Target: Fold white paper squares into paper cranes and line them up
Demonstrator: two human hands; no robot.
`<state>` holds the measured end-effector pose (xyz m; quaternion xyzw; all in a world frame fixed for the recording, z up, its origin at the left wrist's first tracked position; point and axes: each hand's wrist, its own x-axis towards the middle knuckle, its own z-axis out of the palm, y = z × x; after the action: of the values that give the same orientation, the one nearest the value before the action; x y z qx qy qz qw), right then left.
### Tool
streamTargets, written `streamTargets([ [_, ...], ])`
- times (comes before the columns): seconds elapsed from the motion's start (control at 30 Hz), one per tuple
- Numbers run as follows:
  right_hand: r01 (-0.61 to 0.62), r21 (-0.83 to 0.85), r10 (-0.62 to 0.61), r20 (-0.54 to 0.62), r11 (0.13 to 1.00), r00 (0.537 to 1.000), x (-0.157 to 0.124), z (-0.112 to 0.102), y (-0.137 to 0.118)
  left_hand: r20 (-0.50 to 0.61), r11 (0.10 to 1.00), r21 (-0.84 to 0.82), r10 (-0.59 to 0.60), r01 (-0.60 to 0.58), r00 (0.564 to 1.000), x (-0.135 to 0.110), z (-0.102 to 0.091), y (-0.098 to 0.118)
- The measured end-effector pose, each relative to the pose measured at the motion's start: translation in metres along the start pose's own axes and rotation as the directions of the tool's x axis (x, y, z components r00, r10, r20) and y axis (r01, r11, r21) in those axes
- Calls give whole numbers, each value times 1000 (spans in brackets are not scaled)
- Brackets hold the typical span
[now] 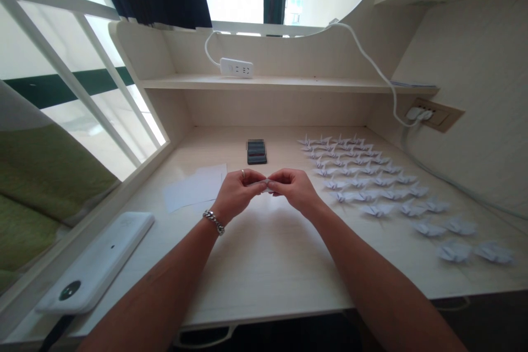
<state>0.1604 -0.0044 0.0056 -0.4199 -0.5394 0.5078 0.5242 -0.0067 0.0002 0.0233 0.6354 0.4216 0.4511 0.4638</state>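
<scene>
Both hands meet over the middle of the desk, pinching one small piece of folded white paper (268,181) between them. My left hand (239,190), with a ring and a chain bracelet, grips its left side between thumb and fingers. From the right, my right hand (292,186) pinches the other side. Most of the paper is covered by fingertips, so its shape does not show. Just beyond the hands lies a small dark case (257,153). Flat white paper sheets (196,187) rest to the left of my left hand.
Rows of white paper cranes (363,168) cover the desk's right side. A white power bank-like device (99,264) with a dark cable lies at the left edge. On the shelf (280,83) sits a power strip (236,67); its cord runs near the wall socket (435,114).
</scene>
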Motion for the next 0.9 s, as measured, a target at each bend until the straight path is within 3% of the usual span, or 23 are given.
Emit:
streamTargets([
  [0.9, -45, 78, 44, 23, 996, 999, -6, -2, -13, 14, 996, -84, -18, 19, 1000, -2, -2, 6],
])
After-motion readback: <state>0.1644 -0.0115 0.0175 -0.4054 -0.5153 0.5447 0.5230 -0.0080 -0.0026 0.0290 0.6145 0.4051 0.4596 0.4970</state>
